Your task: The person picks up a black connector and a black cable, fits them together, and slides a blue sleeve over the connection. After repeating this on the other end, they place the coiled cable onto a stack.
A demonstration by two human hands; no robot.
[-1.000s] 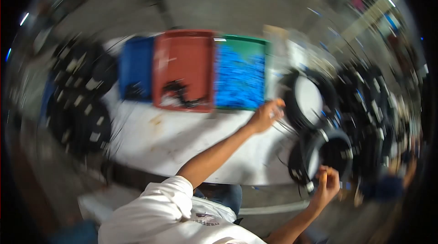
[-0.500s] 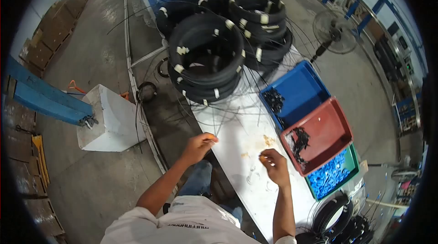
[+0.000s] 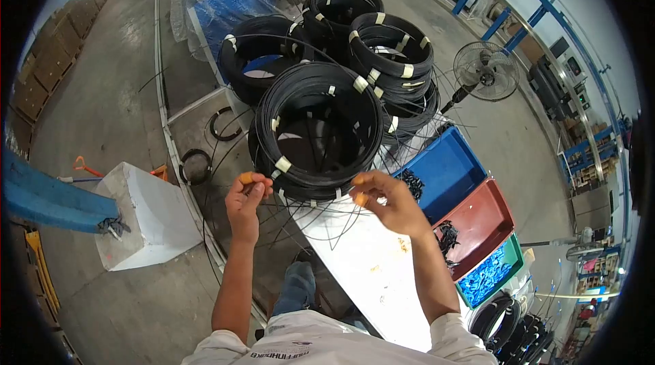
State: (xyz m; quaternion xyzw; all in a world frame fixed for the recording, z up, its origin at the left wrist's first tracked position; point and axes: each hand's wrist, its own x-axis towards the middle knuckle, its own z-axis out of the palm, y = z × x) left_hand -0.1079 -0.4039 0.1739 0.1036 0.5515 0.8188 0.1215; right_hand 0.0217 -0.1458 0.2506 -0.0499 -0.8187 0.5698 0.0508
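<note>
A tall stack of black cable coils [image 3: 269, 109], bound with pale tape bands, stands in front of me at the table's near left edge. My left hand [image 3: 245, 207] is at its lower left side, fingers loosely bent, thumb close to the index finger, and nothing visible in it. At the lower right of the same stack is my right hand [image 3: 392, 207], its fingers curved and apart, tips right at the rim. Orange coverings show on fingers of both hands. Loose cable ends fan out below the stack, between and under my hands.
More coil stacks [image 3: 392, 58] stand behind. Along the right lie a blue tray [image 3: 454, 167] and a red tray [image 3: 484, 222] with black pieces, and a green tray [image 3: 516, 259] of blue pieces. A fan [image 3: 486, 75] stands beyond the white table [image 3: 361, 256]. A white block [image 3: 160, 218] is left.
Both hands have moved forward from over the near table to the front coil stack. The view has shifted, and the stack now appears lower and closer to me.
</note>
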